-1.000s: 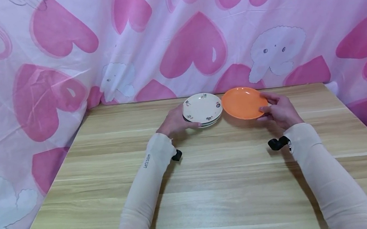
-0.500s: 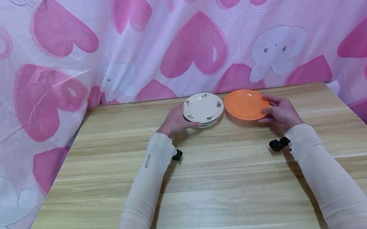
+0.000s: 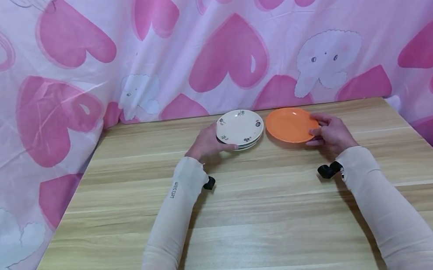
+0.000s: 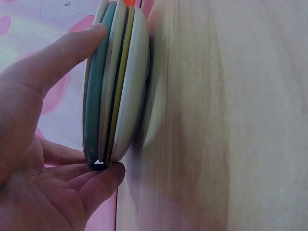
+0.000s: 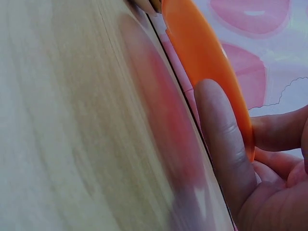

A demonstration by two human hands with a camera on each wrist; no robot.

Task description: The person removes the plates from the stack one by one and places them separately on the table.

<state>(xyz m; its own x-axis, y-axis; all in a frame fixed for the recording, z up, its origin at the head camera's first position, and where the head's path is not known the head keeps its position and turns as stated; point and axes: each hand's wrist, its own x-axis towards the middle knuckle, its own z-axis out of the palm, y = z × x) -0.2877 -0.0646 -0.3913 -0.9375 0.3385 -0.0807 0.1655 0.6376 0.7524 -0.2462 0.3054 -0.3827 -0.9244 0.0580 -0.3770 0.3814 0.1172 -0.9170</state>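
Observation:
Near the table's back edge is a stack of small plates (image 3: 238,126), the top one cream with little dark and red marks near its rim. My left hand (image 3: 206,143) grips this stack by its left and front rim. Seen edge-on in the left wrist view, a teal plate (image 4: 97,106) and a yellow-edged layer (image 4: 120,82) lie among cream ones. To the right, my right hand (image 3: 334,132) holds an orange plate (image 3: 291,125) by its right rim. The right wrist view shows this plate slightly tilted and apart from the table, with its reddish reflection below.
The wood-grain table (image 3: 249,219) ends at the back against a pink curtain (image 3: 228,54) with hearts and cartoon animals. More of the curtain hangs along the left and right sides. A black wrist camera (image 3: 329,170) sits under the right cuff, another (image 3: 209,183) under the left.
The orange plate has moved slightly right and toward the front, away from the stack, with a small gap now between them. My left hand and the stack have hardly moved.

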